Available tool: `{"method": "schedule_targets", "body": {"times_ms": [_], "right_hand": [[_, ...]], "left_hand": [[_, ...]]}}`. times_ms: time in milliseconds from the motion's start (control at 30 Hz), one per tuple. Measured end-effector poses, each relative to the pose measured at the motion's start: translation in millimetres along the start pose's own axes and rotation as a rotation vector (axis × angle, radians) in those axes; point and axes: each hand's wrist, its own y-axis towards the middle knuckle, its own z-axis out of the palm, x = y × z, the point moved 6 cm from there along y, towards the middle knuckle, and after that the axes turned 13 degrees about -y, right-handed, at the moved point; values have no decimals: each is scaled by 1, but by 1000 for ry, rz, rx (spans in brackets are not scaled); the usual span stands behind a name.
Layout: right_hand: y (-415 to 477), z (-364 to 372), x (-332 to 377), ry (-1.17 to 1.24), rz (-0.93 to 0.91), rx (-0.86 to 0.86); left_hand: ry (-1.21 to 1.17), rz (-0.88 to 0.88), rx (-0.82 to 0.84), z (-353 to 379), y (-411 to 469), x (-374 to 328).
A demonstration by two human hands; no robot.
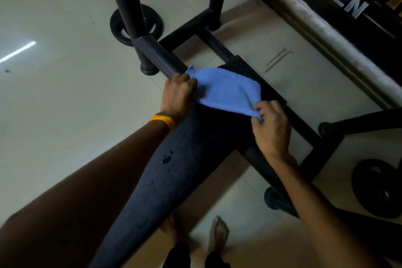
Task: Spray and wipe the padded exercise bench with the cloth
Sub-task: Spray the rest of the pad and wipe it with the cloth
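Note:
A long black padded bench [185, 172] runs from the bottom left up to the middle of the view. Drops of liquid [167, 157] sit on its pad. A blue cloth [226, 90] lies spread over the bench's far end. My left hand [178, 93], with an orange wristband, grips the cloth's left edge. My right hand [270, 128] pinches the cloth's near right corner. No spray bottle is in view.
Black frame tubes [152, 50] and uprights stand beyond the bench end. Weight plates lie on the pale floor at the back [136, 25] and at the right [376, 187]. A silver bar [304, 19] runs along the right. My bare feet [217, 233] stand beside the bench.

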Motion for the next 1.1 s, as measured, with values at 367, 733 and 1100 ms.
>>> {"method": "schedule_targets", "body": {"times_ms": [367, 733, 1100], "right_hand": [[-4, 84, 30, -112, -326, 192], [77, 183, 8, -359, -297, 136], [122, 196, 22, -366, -458, 166]], "left_hand": [[2, -372, -11, 70, -77, 63], [190, -373, -16, 131, -75, 66], [234, -376, -7, 131, -72, 66]]}}
